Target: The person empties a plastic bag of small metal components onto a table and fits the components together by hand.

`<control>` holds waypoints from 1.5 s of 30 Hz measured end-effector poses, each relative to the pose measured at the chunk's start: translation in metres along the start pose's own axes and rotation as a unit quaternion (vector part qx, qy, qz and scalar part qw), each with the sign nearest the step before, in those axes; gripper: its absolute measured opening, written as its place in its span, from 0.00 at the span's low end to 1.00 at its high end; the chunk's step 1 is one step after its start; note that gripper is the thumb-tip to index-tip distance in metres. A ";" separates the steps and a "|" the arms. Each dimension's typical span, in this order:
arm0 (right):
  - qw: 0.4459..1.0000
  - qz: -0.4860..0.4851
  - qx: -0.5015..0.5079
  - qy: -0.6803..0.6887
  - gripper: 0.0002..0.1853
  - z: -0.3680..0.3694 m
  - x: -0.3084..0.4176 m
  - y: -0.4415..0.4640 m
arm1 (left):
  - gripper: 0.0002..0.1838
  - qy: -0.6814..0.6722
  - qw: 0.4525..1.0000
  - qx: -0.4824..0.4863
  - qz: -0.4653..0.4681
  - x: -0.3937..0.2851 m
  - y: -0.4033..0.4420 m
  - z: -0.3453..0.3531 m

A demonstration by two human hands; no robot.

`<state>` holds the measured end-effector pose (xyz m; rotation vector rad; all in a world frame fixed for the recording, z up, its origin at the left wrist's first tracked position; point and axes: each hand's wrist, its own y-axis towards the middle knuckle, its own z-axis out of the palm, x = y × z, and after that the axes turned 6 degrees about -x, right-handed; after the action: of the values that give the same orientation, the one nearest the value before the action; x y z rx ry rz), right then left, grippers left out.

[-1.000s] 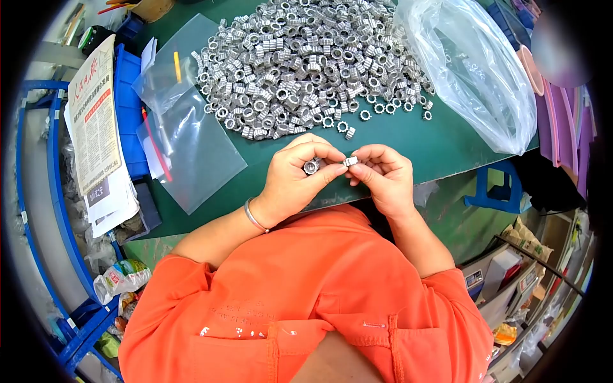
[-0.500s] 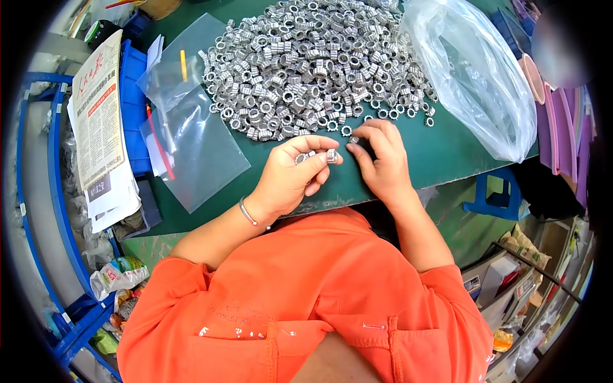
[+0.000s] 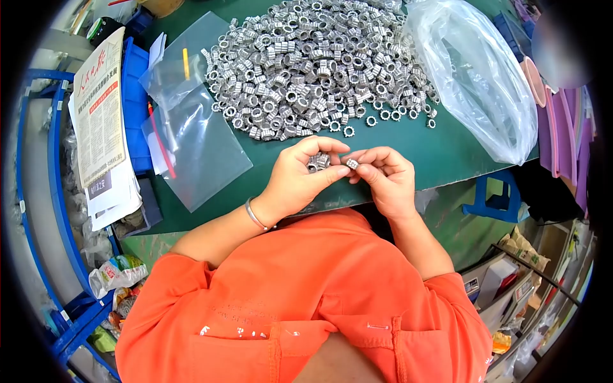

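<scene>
Several small silver gear rings (image 3: 317, 162) lie in the curled palm of my left hand (image 3: 299, 171), which has a metal bangle at its wrist. Between the thumb and fingers of my right hand (image 3: 387, 180) is one more gear ring (image 3: 352, 164). The two hands meet at their fingertips, above the near edge of the table. Just beyond them spreads a big heap of the same toothed metal rings (image 3: 319, 67), with a few loose ones along its near side.
A clear plastic bag (image 3: 472, 76) lies right of the heap on the green table (image 3: 274, 172). Flat clear bags (image 3: 204, 147) lie to the left, beside a newspaper (image 3: 100, 108) and a blue bin (image 3: 134, 96). A blue stool (image 3: 497, 196) stands below the right edge.
My right hand has drawn back from the heap's edge with a ring and come to my left fingertips. The ring pinched in my left fingers has gone from there; its palm rings now show more.
</scene>
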<state>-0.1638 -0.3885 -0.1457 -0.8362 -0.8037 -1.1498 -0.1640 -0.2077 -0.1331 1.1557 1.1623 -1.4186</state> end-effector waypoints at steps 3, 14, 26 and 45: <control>1.000 -0.008 0.001 -0.014 0.05 0.004 0.001 -0.002 | 0.09 0.088 0.992 0.012 0.086 0.000 0.001 -0.004; 0.767 -0.324 0.029 -0.553 0.09 0.004 0.001 0.028 | 0.06 -0.146 0.970 0.008 -0.193 -0.009 -0.004 -0.004; 0.759 -0.292 0.002 -0.581 0.14 -0.006 0.007 0.015 | 0.06 -0.340 0.895 0.029 -0.285 -0.007 0.002 -0.012; 0.865 -0.282 -0.002 -0.414 0.14 0.010 0.016 0.007 | 0.07 -0.297 0.919 -0.008 -0.257 -0.009 -0.001 -0.005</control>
<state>-0.1550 -0.3856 -0.1283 -1.1571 -1.8547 -1.2830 -0.1630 -0.2023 -0.1246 0.3382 1.0561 -1.9699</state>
